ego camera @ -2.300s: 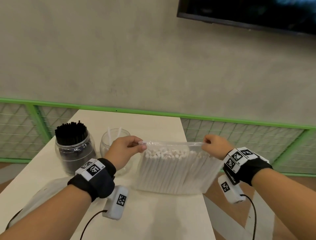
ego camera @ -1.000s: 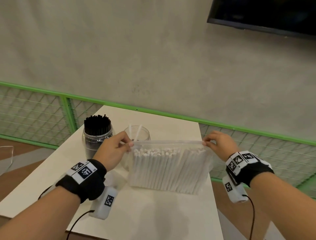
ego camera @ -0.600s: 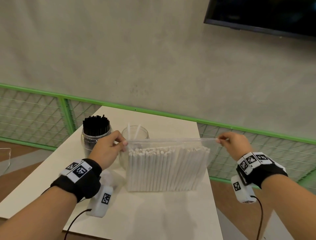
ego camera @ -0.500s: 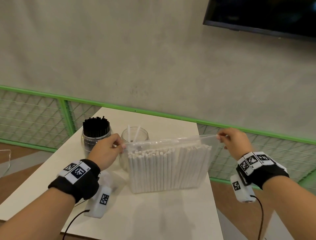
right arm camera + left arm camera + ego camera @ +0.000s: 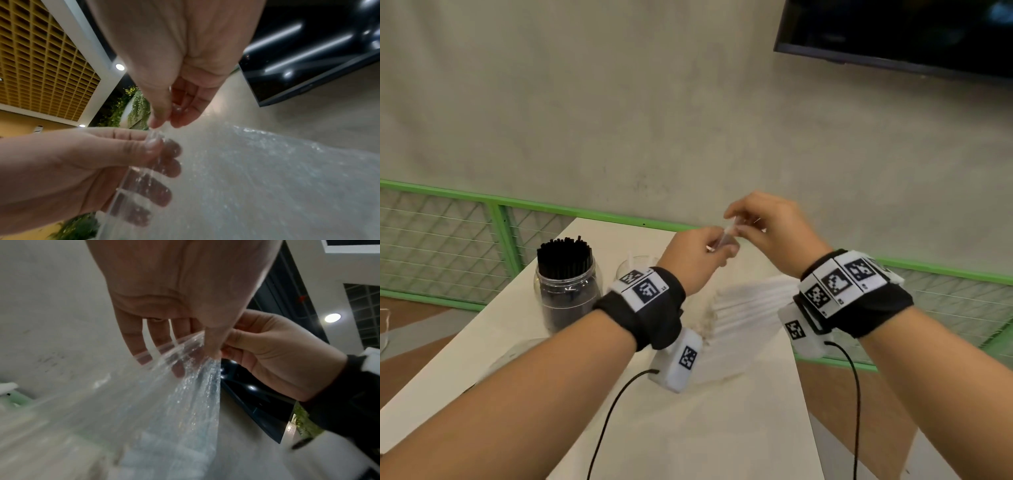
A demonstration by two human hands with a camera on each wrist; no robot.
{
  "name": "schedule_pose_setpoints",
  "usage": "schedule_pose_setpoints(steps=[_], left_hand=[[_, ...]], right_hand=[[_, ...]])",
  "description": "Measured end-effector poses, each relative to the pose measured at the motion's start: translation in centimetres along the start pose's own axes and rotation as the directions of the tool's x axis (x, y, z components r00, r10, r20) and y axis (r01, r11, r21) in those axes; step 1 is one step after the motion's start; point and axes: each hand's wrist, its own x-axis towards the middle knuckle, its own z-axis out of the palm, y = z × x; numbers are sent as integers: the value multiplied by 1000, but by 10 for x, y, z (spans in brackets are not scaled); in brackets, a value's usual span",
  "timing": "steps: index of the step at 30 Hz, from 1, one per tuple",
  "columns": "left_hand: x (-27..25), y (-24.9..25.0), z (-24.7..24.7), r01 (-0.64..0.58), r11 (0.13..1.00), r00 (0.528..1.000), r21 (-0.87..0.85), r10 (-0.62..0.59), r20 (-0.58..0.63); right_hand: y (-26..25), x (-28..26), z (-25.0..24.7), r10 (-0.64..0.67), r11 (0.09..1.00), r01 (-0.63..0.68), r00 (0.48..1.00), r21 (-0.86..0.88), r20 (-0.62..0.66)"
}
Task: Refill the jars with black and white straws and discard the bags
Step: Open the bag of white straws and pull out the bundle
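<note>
A clear plastic bag (image 5: 750, 308) full of white straws stands on the white table (image 5: 722, 428), its straws leaning. My left hand (image 5: 719, 245) and right hand (image 5: 739, 226) meet above it, and each pinches the bag's top edge. In the left wrist view the thumb presses the bag (image 5: 164, 402) against the left fingers (image 5: 179, 369), with the right hand (image 5: 277, 356) close beside. In the right wrist view the right hand (image 5: 162, 125) pinches the bag (image 5: 246, 178) just above the left hand (image 5: 102, 162). A jar of black straws (image 5: 566, 284) stands at the left. A clear jar (image 5: 631, 267) is mostly hidden behind my left wrist.
A green mesh railing (image 5: 465, 236) runs behind the table in front of a grey wall. A dark screen (image 5: 893, 34) hangs at the upper right. The table's right edge (image 5: 803, 394) drops to the floor. Wrist camera cables (image 5: 613, 411) trail over the near tabletop.
My hands held the bag's two top corners far apart. Now they have come together at the middle of the top edge and risen, and the straws inside lean over.
</note>
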Motion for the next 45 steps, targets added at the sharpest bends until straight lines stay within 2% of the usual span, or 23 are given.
schedule_pose_setpoints(steps=[3,4,6,8,9,15,17,19,21,22,23,24,25,26,30,32,35,36,39,40,42,43,45], left_hand=[[-4,-13,-2,84,985,996,-150,-85,-4],[-6,-19,-6,112,978,993,-174,-114,-3],[-12,-31,-15,169,965,985,-201,-171,10],[-17,-42,-24,208,951,978,-229,-206,30],[-19,-46,-27,225,943,974,-245,-222,39],[-28,-59,-40,279,929,960,-242,-267,84],[-31,-62,-44,281,925,959,-256,-276,58],[-34,-65,-50,289,906,953,-309,-304,-2],[-36,-70,-54,301,888,940,-348,-337,-48],[-38,-73,-54,317,883,933,-346,-356,-54],[-40,-77,-52,342,878,924,-334,-379,-53],[-43,-81,-48,370,876,914,-309,-403,-46],[-45,-86,-45,392,877,907,-279,-419,-43],[-47,-89,-42,402,881,904,-250,-426,-49],[-42,-85,-42,335,910,925,-244,-367,-101],[-37,-77,-45,289,925,938,-247,-325,-119],[-31,-71,-48,244,938,949,-246,-283,-137],[-30,-70,-49,240,943,953,-230,-274,-127],[-30,-72,-47,259,954,961,-151,-271,-64],[-30,-73,-45,261,955,961,-138,-271,-58],[-29,-71,-43,245,959,965,-140,-255,-59],[-28,-69,-43,231,963,969,-139,-240,-50],[-25,-62,-41,206,969,978,-135,-209,-6]], right_hand=[[23,-21,0,191,981,-193,977,16,93],[37,-34,0,276,961,-268,948,-74,157],[65,-60,-2,472,859,-369,839,-354,271],[83,-79,0,597,743,-390,753,-544,276],[88,-84,2,616,715,-397,746,-575,252],[104,-74,17,591,648,-445,806,-618,39],[104,-63,10,504,695,-395,864,-600,15],[99,-52,2,343,778,-329,936,-535,-77],[89,-47,0,234,826,-312,947,-470,-219],[87,-47,1,248,830,-326,943,-453,-224],[87,-48,6,314,818,-343,939,-462,-141],[88,-50,11,415,792,-359,910,-494,6],[91,-53,15,504,760,-372,855,-533,121],[93,-55,16,548,740,-389,822,-549,155],[96,-56,8,494,756,-434,869,-490,-8],[97,-58,7,484,756,-435,875,-490,-30],[99,-66,9,459,763,-469,878,-444,-140],[101,-69,10,473,757,-488,868,-435,-150],[106,-78,15,587,703,-507,809,-498,5],[104,-79,14,591,687,-501,807,-527,4],[94,-78,13,511,702,-470,856,-536,-82],[85,-76,15,443,748,-414,893,-519,-75],[62,-67,23,267,851,-205,962,-483,63]])
